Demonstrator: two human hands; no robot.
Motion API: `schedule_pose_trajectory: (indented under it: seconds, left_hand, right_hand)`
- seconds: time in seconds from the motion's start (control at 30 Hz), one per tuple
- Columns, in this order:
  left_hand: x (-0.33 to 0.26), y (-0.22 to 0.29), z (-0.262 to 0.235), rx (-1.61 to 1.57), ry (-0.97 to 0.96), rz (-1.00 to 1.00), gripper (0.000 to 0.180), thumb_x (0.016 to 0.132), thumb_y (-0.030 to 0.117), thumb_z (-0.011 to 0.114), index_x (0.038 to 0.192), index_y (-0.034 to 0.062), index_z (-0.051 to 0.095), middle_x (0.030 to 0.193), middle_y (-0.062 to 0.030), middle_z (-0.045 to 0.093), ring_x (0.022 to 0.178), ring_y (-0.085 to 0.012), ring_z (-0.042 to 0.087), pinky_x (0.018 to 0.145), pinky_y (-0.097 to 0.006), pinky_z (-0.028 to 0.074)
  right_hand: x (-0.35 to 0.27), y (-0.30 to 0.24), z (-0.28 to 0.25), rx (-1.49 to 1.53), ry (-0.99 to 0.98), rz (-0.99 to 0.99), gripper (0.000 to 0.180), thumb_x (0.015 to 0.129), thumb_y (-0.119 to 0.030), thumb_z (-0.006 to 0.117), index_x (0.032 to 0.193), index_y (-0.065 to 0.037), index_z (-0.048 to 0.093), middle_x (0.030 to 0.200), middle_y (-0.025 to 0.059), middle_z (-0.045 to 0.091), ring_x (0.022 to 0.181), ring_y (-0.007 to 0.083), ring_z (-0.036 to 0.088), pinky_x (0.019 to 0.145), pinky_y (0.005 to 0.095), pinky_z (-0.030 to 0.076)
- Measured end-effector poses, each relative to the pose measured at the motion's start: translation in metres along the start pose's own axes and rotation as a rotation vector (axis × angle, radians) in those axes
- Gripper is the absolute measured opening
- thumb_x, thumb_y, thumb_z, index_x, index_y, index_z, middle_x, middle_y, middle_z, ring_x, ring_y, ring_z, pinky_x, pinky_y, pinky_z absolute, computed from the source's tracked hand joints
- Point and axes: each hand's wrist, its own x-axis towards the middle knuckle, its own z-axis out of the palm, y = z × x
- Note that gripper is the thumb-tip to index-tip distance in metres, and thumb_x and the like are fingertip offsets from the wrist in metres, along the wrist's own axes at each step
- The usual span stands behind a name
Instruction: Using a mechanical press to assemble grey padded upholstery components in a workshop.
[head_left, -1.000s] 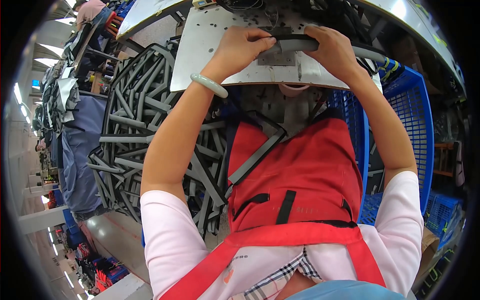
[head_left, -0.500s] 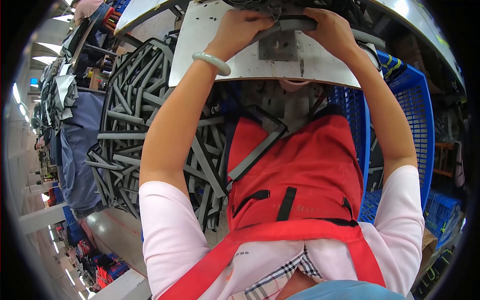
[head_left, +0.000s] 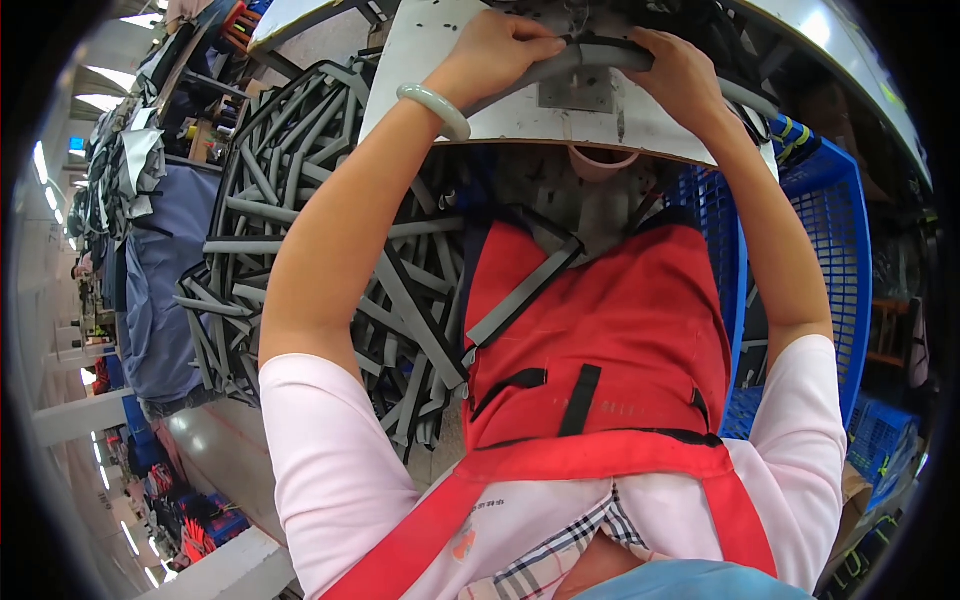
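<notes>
At the far edge of the view, a curved grey padded strip with dark edging point(head_left: 600, 53) runs between my hands over a white worktable point(head_left: 500, 118). My left hand point(head_left: 497, 52), with a pale bangle on its wrist, pinches the strip with thumb and fingers. Closed on the strip's right part is my right hand point(head_left: 682, 82), its fingertips partly hidden. Just beyond the strip stands a small metal machine part, mostly cut off by the frame's top. A square metal plate point(head_left: 575, 93) sits in the tabletop on the near side of the strip.
To my left lies a large pile of similar grey strips point(head_left: 262, 175). Another strip point(head_left: 525, 295) rests across my red apron point(head_left: 620, 340). A blue plastic crate point(head_left: 850, 250) stands at my right. Below the table edge hangs a pink bowl-like container point(head_left: 603, 165).
The view has shifted a little. Both hands remain on the strip, which now bows more evenly between them. My left thumb and fingers lie slightly farther right along it.
</notes>
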Motion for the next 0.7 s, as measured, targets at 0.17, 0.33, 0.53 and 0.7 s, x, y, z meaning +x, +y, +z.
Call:
schedule_pose_trajectory:
  seconds: [0.17, 0.33, 0.53, 0.7]
  left_hand:
    - [0.012, -0.012, -0.002, 0.117, 0.052, 0.075, 0.030, 0.086, 0.024, 0.069, 0.106, 0.0011, 0.072, 0.093, -0.0051, 0.071, 0.082, -0.0095, 0.063, 0.077, -0.023, 0.049]
    - [0.015, -0.015, -0.003, 0.036, 0.097, 0.073, 0.029, 0.087, 0.023, 0.068, 0.106, 0.0012, 0.071, 0.092, -0.0044, 0.071, 0.081, -0.0087, 0.062, 0.077, -0.023, 0.049]
    - [0.006, -0.014, -0.011, 0.029, 0.097, 0.016, 0.030, 0.089, 0.026, 0.069, 0.106, 0.0011, 0.071, 0.087, -0.0017, 0.069, 0.078, -0.0057, 0.058, 0.074, -0.022, 0.047]
    - [-0.003, -0.017, -0.007, 0.075, 0.050, 0.050, 0.033, 0.086, 0.029, 0.069, 0.102, -0.0008, 0.071, 0.083, -0.0048, 0.069, 0.076, -0.0095, 0.059, 0.071, -0.024, 0.047]
  right_hand:
    - [0.012, 0.001, -0.008, -0.032, -0.026, -0.023, 0.049, 0.076, -0.027, 0.073, 0.120, -0.007, 0.063, 0.114, 0.0141, 0.065, 0.105, 0.0329, 0.061, 0.091, 0.0378, 0.048]
    - [0.008, 0.002, -0.005, 0.027, 0.015, 0.046, 0.049, 0.077, -0.029, 0.074, 0.120, -0.008, 0.064, 0.109, 0.0160, 0.066, 0.102, 0.0338, 0.062, 0.088, 0.0384, 0.049]
    - [0.004, 0.009, -0.006, 0.118, 0.020, 0.161, 0.047, 0.077, -0.030, 0.075, 0.117, -0.007, 0.065, 0.098, 0.0173, 0.068, 0.092, 0.0352, 0.065, 0.080, 0.0389, 0.052]
    - [0.010, -0.004, -0.001, 0.111, 0.032, 0.053, 0.047, 0.077, -0.031, 0.074, 0.116, -0.007, 0.065, 0.099, 0.0177, 0.068, 0.093, 0.0356, 0.064, 0.081, 0.0400, 0.051]
